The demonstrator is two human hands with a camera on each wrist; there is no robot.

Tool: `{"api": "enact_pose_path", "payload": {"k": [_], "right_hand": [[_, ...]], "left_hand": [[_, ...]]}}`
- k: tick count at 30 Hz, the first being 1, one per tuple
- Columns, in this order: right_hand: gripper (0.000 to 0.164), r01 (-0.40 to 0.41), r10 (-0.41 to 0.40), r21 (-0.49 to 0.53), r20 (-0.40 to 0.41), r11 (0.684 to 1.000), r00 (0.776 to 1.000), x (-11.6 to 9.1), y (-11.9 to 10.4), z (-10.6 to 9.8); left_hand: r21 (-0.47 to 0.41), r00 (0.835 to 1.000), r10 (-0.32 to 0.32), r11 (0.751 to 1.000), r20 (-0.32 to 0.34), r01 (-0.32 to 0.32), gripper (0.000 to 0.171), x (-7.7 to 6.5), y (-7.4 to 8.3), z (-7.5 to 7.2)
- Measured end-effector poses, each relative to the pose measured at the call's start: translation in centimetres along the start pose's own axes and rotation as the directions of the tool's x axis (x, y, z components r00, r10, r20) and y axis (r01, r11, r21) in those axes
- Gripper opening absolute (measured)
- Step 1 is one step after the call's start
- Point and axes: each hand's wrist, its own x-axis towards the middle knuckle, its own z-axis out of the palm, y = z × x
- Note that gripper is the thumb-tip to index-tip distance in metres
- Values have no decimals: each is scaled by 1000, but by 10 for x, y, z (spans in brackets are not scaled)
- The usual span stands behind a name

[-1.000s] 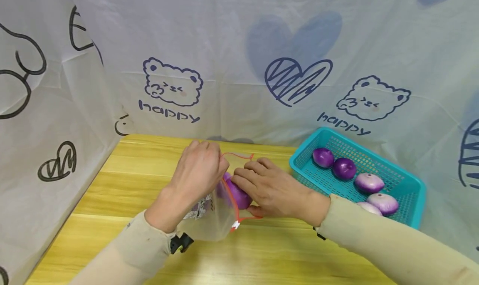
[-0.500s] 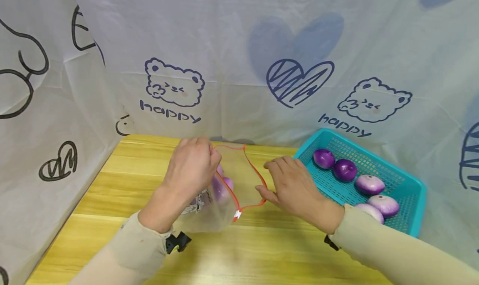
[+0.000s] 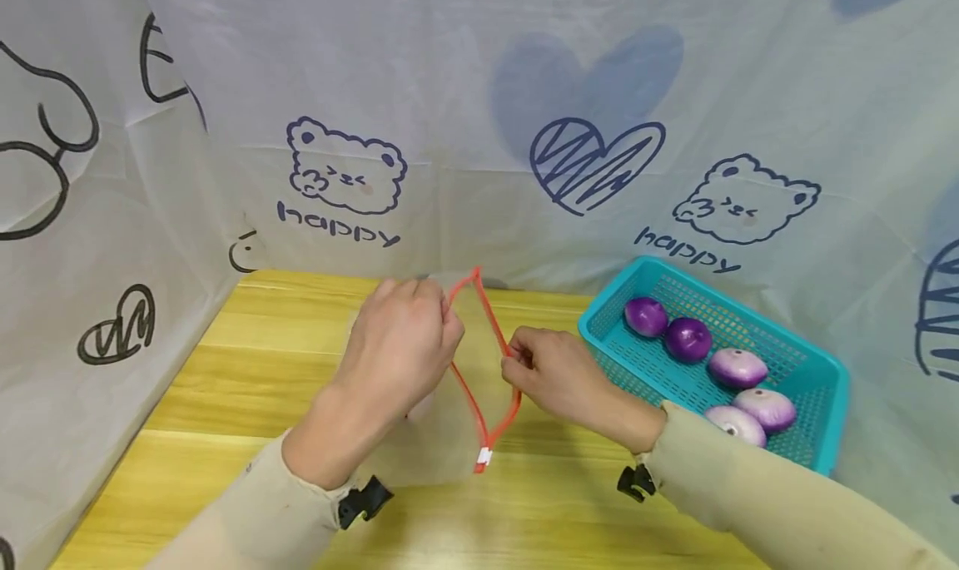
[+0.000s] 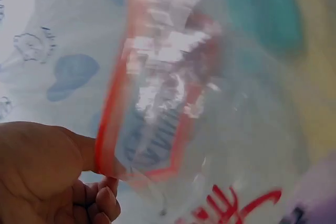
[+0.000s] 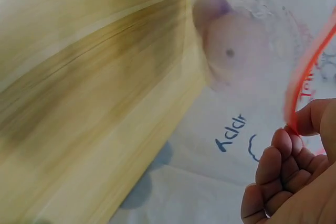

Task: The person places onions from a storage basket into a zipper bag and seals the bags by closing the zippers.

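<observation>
A clear zip bag (image 3: pixel 438 449) with a red zip edge and a white slider (image 3: pixel 484 455) stands between the hands, its mouth spread apart. My left hand (image 3: pixel 404 337) pinches one side of the red edge, thumb on top in the left wrist view. On the opposite side, my right hand (image 3: pixel 558 374) grips the edge between thumb and fingers, as the right wrist view also shows. Through the film in that view, purple-white onions (image 5: pixel 236 51) appear inside the bag. In the head view the left hand mostly hides them.
A turquoise perforated basket (image 3: pixel 835 403) stands on the right of the wooden table (image 3: pixel 247 370), holding several purple and white onions (image 3: pixel 689 339). A printed white cloth (image 3: pixel 464 96) hangs behind the table and along its left.
The right hand has let go of a purple onion inside the bag, drawn back, then taken hold of the red edge. The bag now stands higher, its mouth pulled taut.
</observation>
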Motion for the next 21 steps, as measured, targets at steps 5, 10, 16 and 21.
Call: {"api": "enact_pose_path", "payload": {"k": [5,10,16,21], "right_hand": [[15,-54,54,-16,18,998,998,5,2,4],[15,-110,111,-33,16,993,994,10,8,7],[16,-80,75,-138,-44,987,996,14,19,7],[21,-65,47,-269,-75,961,996,15,27,5]], "left_hand": [[175,989,119,979,-90,-102,24,-2,-12,19],[221,981,174,963,-79,-153,21,-7,-13,25],[273,994,109,956,5,-107,20,-6,-14,24],[300,997,67,951,48,-78,20,-9,-16,22]]}}
